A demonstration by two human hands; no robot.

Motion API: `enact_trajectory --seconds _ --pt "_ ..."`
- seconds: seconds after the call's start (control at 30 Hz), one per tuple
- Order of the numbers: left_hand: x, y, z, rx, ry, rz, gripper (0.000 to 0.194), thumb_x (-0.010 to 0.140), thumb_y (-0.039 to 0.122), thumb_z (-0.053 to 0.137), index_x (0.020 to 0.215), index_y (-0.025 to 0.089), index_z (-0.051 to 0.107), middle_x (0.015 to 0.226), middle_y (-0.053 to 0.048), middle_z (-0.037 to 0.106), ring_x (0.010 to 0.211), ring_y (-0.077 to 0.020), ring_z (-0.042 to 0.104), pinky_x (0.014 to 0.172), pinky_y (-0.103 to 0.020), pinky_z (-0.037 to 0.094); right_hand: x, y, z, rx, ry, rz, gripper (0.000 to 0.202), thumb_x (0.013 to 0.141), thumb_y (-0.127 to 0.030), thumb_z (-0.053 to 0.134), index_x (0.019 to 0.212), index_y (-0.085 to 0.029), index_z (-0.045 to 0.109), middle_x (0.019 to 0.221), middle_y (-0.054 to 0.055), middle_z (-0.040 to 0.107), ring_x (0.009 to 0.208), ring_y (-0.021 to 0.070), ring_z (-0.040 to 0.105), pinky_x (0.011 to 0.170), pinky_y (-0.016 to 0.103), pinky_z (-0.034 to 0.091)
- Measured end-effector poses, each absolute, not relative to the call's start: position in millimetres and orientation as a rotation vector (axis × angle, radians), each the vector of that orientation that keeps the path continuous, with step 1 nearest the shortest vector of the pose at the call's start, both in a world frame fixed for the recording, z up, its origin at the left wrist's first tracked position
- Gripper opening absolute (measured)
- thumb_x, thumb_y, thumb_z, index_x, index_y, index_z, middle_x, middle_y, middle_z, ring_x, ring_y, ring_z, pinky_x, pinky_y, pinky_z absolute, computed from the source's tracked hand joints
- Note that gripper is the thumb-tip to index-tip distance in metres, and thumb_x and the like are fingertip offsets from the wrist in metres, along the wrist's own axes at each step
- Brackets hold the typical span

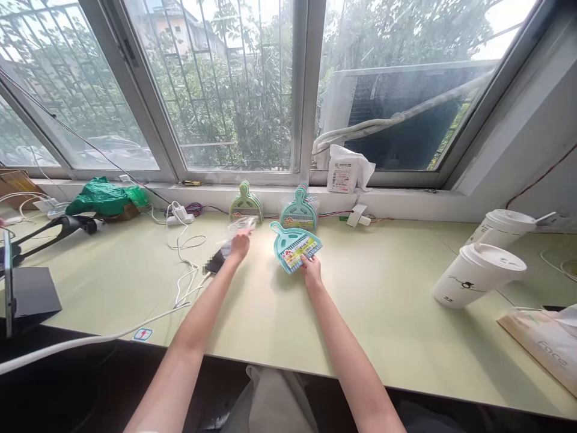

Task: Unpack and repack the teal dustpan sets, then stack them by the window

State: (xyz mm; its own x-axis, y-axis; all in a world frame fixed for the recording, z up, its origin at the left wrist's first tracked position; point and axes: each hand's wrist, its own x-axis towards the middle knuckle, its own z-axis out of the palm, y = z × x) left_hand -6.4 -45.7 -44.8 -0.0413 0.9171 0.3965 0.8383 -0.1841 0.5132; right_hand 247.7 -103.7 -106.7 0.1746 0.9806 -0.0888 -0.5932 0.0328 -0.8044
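My right hand (312, 270) is closed on the lower edge of a teal mini dustpan and brush set (295, 248), which has a printed label and is held tilted above the table. My left hand (240, 243) is closed on a crinkled clear plastic bag (242, 225), its fingertips partly blurred. Behind the hands, two stacks of similar sets lean against the wall under the window: a green stack (246, 204) on the left and a teal stack (299, 210) on the right. A dark phone-like object (218, 260) lies beneath my left wrist, partly covered.
White cables (183, 282) and a power strip (180, 215) lie to the left, near a green plastic bag (100, 197). Two white cups (478, 276) stand at the right, close to a tissue pack (541, 343). A white package (343, 173) rests on the sill.
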Motion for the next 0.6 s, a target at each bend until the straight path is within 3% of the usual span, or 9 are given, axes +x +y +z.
enact_trajectory --seconds 0.13,0.23,0.33,0.47,0.6 --pt "59.9 -72.5 -65.0 2.313 1.768 0.669 0.032 0.089 0.017 0.047 0.111 0.021 0.069 0.110 -0.010 0.070 0.108 -0.0255 0.061 0.096 -0.034 0.043 259.0 -101.7 -102.3 -0.855 -0.502 1.216 0.036 0.064 -0.026 0.074 0.096 -0.018 0.060 0.104 0.007 0.071 0.093 0.0209 0.069 0.077 0.031 0.059" --pt "83.4 -82.7 -79.0 2.228 1.721 0.681 0.033 0.090 0.018 0.047 0.116 0.022 0.067 0.105 -0.009 0.071 0.100 -0.0237 0.064 0.088 -0.032 0.047 272.5 -103.8 -100.4 -0.874 -0.468 1.188 0.032 0.067 -0.024 0.073 0.096 -0.018 0.060 0.108 0.007 0.071 0.096 0.0207 0.069 0.078 0.031 0.059" --pt "77.6 -80.8 -82.8 2.179 1.799 0.874 0.039 0.086 0.014 0.052 0.123 0.021 0.062 0.121 -0.010 0.065 0.116 -0.0249 0.055 0.097 -0.035 0.043 289.2 -108.4 -98.0 -0.870 -0.512 1.262 0.027 0.069 -0.020 0.072 0.093 -0.017 0.062 0.104 0.007 0.073 0.095 0.0211 0.070 0.079 0.030 0.060" --pt "50.6 -77.5 -80.5 1.991 2.028 0.810 0.041 0.076 0.024 0.068 0.117 0.022 0.066 0.137 -0.010 0.054 0.127 -0.0318 0.044 0.101 -0.042 0.039 305.5 -114.9 -90.6 -0.968 -0.682 1.452 0.022 0.068 -0.014 0.072 0.089 -0.014 0.066 0.092 0.009 0.075 0.082 0.0210 0.072 0.069 0.029 0.060" --pt "33.6 -86.3 -78.7 1.940 2.186 0.651 0.027 0.084 0.026 0.057 0.105 0.018 0.071 0.114 -0.014 0.067 0.112 -0.0306 0.057 0.095 -0.040 0.042 304.6 -121.7 -83.5 -0.971 -0.926 1.659 0.026 0.069 -0.013 0.072 0.095 -0.012 0.068 0.095 0.011 0.075 0.077 0.0201 0.073 0.063 0.026 0.059"
